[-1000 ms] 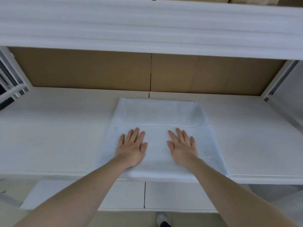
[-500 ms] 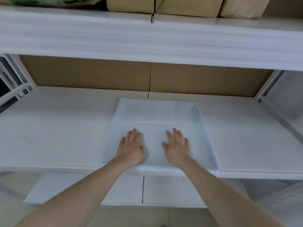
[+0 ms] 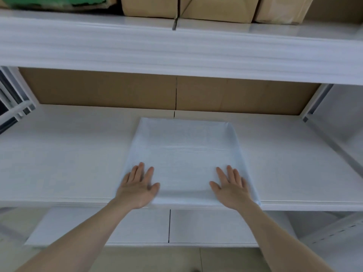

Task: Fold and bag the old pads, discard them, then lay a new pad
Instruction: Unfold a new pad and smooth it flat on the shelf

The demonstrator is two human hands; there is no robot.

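Setting: A person faces a white shelf (image 3: pixel 59 154) from above, both bare forearms reaching forward onto it.
Pad: A pale blue pad (image 3: pixel 184 154) lies flat on the shelf, its near edge at the shelf's front lip, its far edge well ahead of the fingertips. A crease runs side to side across it, ahead of both hands.
Left hand: The left hand (image 3: pixel 137 187) lies palm down, fingers straight and spread, pressing the pad's near left corner area. It holds nothing.
Right hand: The right hand (image 3: pixel 230 187) lies the same way, flat and spread, on the pad's near right corner area. It holds nothing.
Key relation: The pad stretches away from both hands and fills the gap between them; its longer side seems to run away from the person. Both hands sit equally near its front edge, so neither has the advantage.
Likely step: Judging by the flat sheet, this looks like smoothing the new pad into place.
Above: Cardboard boxes (image 3: pixel 216 8) sit on the upper shelf, well beyond the hands.
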